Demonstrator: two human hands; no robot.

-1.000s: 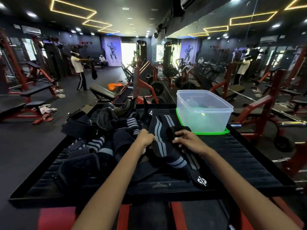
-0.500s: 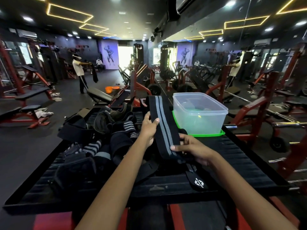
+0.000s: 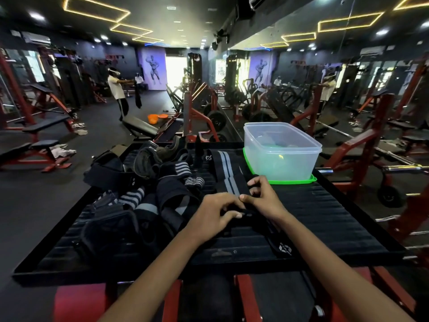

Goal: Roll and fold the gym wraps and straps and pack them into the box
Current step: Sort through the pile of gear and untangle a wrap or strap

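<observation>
You are at the start of the job, as far as this view shows. The clear box stands on its green lid at the far right of the black ribbed surface and looks empty, though its cloudy walls make that hard to confirm. One grey-striped wrap lies stretched flat away from you, just beside the box, its near end under your hands. Your left hand and right hand meet there, fingers curled and pinching the wrap's end, seemingly to begin the first roll. The pile of wraps and straps to your left remains unrolled. Your hands hide the wrap's end, so you cannot tell whether any turn is made. The dark pile blurs together; counting pieces is not possible.
</observation>
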